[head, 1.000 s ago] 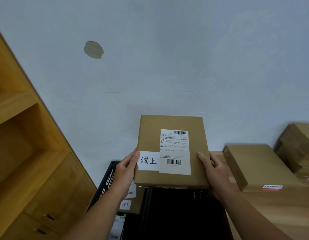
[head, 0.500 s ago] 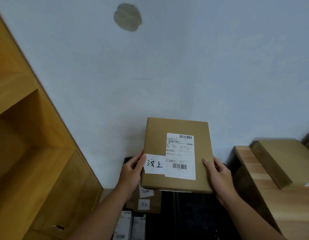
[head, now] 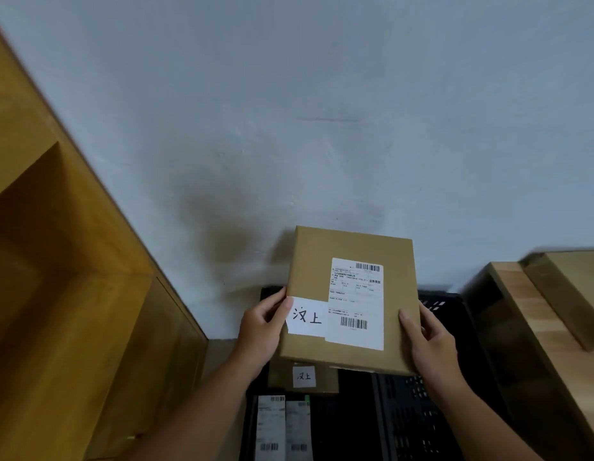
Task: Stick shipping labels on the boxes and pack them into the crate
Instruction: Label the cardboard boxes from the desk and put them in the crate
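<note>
Several labelled parcels [head: 271,424] already lie in the black slatted plastic crate [head: 415,414], lower centre. Left hand [head: 260,331] and right hand [head: 430,342] clasp the sides of a labelled brown cardboard box [head: 314,261] just above it, not yet packed.

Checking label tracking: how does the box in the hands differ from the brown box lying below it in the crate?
1. The held box is gripped by the left hand and right hand over the crate; the lower box lies in it, untouched.
2. The held box shows a printed barcode label beside its handwritten slip; the lower box shows only a slip, the rest hidden.
Shared: brown cardboard, similar handwritten white slips.
</note>
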The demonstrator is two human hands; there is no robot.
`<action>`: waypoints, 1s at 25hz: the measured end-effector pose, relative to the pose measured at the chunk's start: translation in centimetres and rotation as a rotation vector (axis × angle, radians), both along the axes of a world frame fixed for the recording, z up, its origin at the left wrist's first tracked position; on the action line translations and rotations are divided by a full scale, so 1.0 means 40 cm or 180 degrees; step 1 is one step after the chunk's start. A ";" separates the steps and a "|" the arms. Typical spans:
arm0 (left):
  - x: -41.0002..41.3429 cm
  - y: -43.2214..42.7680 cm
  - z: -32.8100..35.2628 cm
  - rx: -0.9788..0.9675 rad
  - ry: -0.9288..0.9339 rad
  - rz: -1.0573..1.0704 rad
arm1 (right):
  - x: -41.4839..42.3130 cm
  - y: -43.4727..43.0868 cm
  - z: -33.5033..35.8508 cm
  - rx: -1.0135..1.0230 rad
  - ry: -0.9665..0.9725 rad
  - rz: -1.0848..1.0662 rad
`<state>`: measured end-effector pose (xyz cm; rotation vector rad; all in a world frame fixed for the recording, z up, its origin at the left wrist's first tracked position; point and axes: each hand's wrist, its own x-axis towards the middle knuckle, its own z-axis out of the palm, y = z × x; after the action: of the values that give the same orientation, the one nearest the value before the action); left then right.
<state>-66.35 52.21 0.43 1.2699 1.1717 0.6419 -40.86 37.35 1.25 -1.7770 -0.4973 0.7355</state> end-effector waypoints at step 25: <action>0.123 0.040 -0.952 -0.0141 0.1730 0.0135 | -0.098 0.201 -1.082 -0.1158 -0.0182 -0.0004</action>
<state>-61.43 53.80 -37.65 1.4304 1.6483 0.2999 -44.79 45.37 -42.01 -2.1408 -0.4186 0.8144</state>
